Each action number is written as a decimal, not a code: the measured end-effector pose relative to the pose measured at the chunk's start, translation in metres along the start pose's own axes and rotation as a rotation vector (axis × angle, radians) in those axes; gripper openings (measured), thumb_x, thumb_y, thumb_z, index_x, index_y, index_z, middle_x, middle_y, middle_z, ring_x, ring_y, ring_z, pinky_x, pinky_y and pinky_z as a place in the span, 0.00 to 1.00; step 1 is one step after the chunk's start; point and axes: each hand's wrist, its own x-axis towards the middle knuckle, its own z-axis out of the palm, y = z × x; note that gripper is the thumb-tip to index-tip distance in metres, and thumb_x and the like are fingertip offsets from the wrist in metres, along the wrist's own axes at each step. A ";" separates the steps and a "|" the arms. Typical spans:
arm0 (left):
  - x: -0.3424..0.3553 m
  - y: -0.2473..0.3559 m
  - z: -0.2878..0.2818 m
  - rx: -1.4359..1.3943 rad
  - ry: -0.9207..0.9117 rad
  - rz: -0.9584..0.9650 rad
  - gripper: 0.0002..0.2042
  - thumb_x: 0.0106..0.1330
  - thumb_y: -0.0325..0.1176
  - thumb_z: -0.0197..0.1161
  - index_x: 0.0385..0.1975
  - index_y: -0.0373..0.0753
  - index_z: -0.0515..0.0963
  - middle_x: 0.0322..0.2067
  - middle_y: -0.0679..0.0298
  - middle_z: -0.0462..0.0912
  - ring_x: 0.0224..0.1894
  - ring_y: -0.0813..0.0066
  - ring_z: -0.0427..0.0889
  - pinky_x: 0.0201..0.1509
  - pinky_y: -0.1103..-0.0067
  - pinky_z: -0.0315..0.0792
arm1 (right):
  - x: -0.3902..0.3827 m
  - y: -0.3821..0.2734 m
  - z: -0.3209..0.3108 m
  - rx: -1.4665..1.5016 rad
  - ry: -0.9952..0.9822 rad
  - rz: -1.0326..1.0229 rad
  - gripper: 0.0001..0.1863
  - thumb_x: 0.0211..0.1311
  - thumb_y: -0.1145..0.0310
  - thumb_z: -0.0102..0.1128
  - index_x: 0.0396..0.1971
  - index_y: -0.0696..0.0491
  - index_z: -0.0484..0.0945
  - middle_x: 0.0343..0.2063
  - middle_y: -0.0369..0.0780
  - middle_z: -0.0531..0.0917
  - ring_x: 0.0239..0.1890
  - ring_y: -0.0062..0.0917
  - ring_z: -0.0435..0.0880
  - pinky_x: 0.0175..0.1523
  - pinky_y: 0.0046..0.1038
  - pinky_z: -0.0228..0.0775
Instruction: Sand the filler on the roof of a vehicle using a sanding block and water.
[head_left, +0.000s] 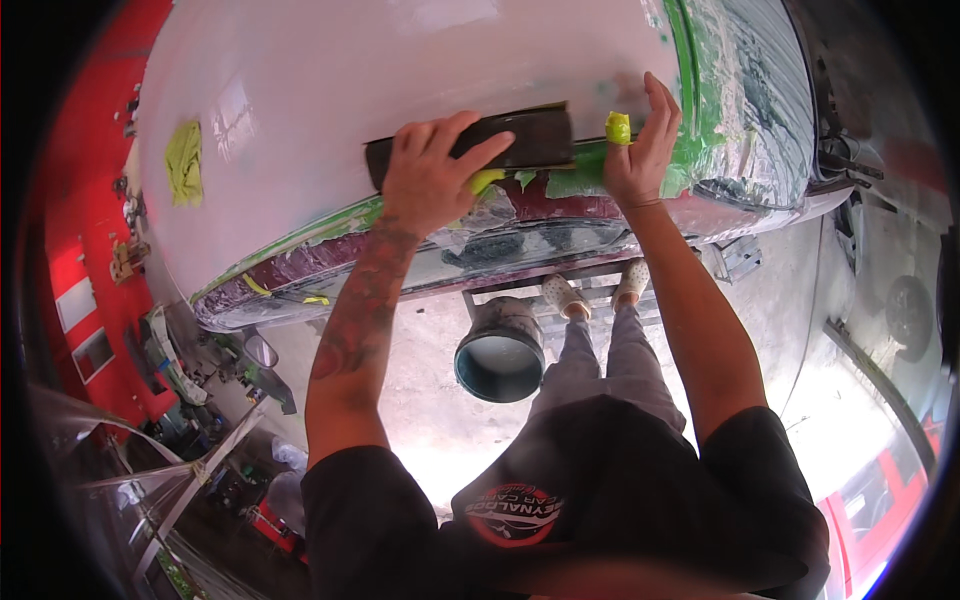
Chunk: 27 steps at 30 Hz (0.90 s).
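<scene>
My left hand [428, 175] grips a long dark sanding block [530, 138] that lies against a vehicle's pale, wet-looking panel [400, 60]. Its fingers curl over the block's left part, and a bit of yellow-green shows beside the thumb. To the right of the block, my right hand [645, 150] rests at the panel's edge with its fingers stretched out. Yellow-green tape [618, 127] wraps the thumb of that hand, which holds nothing. Torn green masking tape [580, 178] runs along the panel's lower edge between the hands.
A yellow-green cloth [184, 163] lies on the panel at left. Film-covered glass [755, 90] is at right. Below the vehicle's side, a dark bucket [500, 365] of cloudy liquid stands left of my feet, which are on a low platform [600, 290]. Assorted gear crowds the lower left.
</scene>
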 end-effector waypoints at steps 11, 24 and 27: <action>-0.012 -0.025 -0.010 0.121 0.111 -0.186 0.26 0.53 0.36 0.68 0.56 0.60 0.79 0.55 0.69 0.74 0.48 0.64 0.71 0.55 0.66 0.62 | 0.005 -0.016 -0.004 -0.105 -0.101 -0.042 0.37 0.61 0.46 0.55 0.64 0.53 0.62 0.58 0.47 0.70 0.60 0.41 0.68 0.63 0.43 0.52; -0.106 -0.106 -0.037 0.166 0.168 -0.474 0.26 0.55 0.38 0.68 0.58 0.53 0.78 0.56 0.61 0.75 0.50 0.55 0.72 0.58 0.66 0.66 | 0.007 -0.018 -0.002 -0.140 -0.092 0.041 0.35 0.63 0.52 0.58 0.65 0.55 0.61 0.60 0.48 0.68 0.63 0.45 0.65 0.65 0.44 0.53; -0.115 -0.112 -0.032 0.216 0.218 -0.516 0.27 0.55 0.35 0.67 0.59 0.57 0.77 0.55 0.63 0.75 0.49 0.57 0.71 0.55 0.66 0.66 | 0.009 -0.027 -0.001 -0.255 -0.162 -0.043 0.33 0.63 0.56 0.57 0.64 0.55 0.62 0.58 0.47 0.68 0.64 0.43 0.64 0.66 0.45 0.51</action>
